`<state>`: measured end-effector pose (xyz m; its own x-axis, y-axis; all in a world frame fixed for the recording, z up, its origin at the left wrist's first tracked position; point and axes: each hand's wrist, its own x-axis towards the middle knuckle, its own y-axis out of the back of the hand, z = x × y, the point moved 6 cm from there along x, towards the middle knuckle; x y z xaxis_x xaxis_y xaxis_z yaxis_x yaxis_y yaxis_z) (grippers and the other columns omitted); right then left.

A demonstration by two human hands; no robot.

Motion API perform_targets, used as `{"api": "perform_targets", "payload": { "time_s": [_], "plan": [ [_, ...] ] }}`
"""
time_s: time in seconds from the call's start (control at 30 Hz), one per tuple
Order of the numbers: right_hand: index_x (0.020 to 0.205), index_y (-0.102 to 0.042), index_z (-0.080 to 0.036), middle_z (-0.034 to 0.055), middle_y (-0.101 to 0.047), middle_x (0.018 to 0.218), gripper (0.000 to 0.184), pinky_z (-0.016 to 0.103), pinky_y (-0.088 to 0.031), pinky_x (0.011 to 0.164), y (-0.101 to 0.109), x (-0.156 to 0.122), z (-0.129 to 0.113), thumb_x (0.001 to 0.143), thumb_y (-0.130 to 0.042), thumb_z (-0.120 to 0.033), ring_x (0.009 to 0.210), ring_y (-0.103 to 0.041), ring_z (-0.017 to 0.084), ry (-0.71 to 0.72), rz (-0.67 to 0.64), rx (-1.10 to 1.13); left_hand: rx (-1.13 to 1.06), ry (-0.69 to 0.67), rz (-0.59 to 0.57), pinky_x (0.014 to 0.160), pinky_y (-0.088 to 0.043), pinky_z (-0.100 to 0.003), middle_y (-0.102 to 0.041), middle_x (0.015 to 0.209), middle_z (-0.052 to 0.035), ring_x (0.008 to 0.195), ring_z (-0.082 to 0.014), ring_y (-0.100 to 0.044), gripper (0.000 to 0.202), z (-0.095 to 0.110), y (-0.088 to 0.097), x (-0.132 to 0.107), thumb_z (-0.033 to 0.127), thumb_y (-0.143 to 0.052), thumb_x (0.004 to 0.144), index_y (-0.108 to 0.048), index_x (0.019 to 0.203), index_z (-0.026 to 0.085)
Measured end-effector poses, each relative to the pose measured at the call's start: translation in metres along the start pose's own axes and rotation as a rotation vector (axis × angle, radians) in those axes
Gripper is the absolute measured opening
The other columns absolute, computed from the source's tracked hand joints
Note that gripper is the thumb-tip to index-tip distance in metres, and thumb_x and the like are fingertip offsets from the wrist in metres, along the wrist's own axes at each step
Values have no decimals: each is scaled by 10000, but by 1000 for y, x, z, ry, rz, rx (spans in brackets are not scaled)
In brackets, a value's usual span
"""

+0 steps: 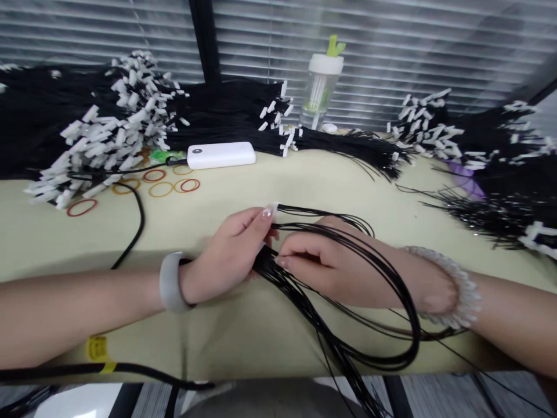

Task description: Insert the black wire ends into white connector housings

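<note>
My left hand (230, 252) is closed around a bunch of thin black cords (369, 342) near the middle of the pale table (243, 325), its thumb and fingers pinching the cord ends. My right hand (343, 264) lies just to the right, fingers curled and pinching the same cords. The cords loop over my right wrist and hang down past the table's front edge. A grey bangle sits on my left wrist, a beaded bracelet on my right.
Heaps of black cords with white tags (108, 128) lie along the back, left and right (487, 151). A white power bank (221, 155), coloured rubber bands (161, 184), a clear bottle (321, 87) and a black cable (134, 226) are also there.
</note>
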<state>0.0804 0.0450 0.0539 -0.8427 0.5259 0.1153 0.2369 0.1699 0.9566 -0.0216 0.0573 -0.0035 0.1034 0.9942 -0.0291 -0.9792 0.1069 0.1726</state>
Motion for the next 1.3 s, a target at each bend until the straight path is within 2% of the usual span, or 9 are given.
{"api": "perform_targets", "payload": {
  "time_s": [0.17,0.33,0.57,0.73,0.9,0.97,1.07,1.2,1.3],
  "plan": [
    [646,-521,-153,-57,-406,510,174,226,-184,521,-2,0,0,774,-403,-152,495,-230,53,-8,18,-29,-19,25,-31,343,-322,-163,-501,561,15,410,-75,-432,378,-4,-2,0,502,-355,807,-484,688,167],
    [593,-486,-145,-62,-357,475,189,229,-158,499,-2,1,1,766,-412,-165,470,-193,46,-38,19,3,-24,26,-37,319,-299,-155,-476,520,27,362,-58,-382,365,-4,-3,0,487,-363,808,-477,682,165],
    [621,-497,-152,-65,-371,487,199,208,-181,483,-7,1,6,781,-385,-188,472,-252,33,-59,-29,68,-15,42,-39,321,-308,-161,-483,530,28,361,-60,-395,374,-2,-3,-1,497,-358,806,-482,686,166],
    [597,-462,-151,-68,-355,470,146,205,-162,448,-3,-2,5,731,-408,-167,453,-225,30,-69,-38,22,-21,35,-7,301,-305,-168,-447,517,39,341,-59,-376,373,-3,-1,-1,505,-375,795,-478,673,167],
    [493,-380,-134,-51,-230,404,156,234,-91,418,18,-13,0,642,-427,-132,428,-120,41,-13,-5,-240,-38,40,-5,278,-287,-157,-372,486,49,330,-56,-359,391,-4,-1,-1,513,-378,790,-465,629,167],
    [472,-389,-136,-48,-265,387,174,216,-102,396,27,-17,3,638,-442,-139,410,-129,34,-12,-26,-315,-30,43,3,277,-300,-154,-378,491,46,340,-58,-372,392,-4,-1,-1,514,-382,787,-472,629,166],
    [455,-445,-153,-38,-352,375,188,186,-160,370,44,-19,17,630,-508,-182,368,-199,24,-86,-30,-399,-39,35,10,261,-286,-150,-386,493,49,321,-53,-358,380,-4,-1,0,509,-379,791,-468,640,172],
    [464,-525,-176,-45,-393,362,118,194,-224,408,83,-23,45,572,-572,-187,359,-280,21,-285,168,-531,-52,38,17,245,-281,-144,-400,496,52,299,-41,-339,370,-3,-2,-1,494,-387,793,-461,632,169],
    [618,-583,-185,-27,-492,486,70,245,-303,513,110,-33,63,647,-554,-241,480,-409,44,-372,382,-457,-61,40,22,242,-296,-137,-400,497,52,297,-35,-337,370,-1,-2,-1,479,-386,798,-451,612,166]
  ]
}}
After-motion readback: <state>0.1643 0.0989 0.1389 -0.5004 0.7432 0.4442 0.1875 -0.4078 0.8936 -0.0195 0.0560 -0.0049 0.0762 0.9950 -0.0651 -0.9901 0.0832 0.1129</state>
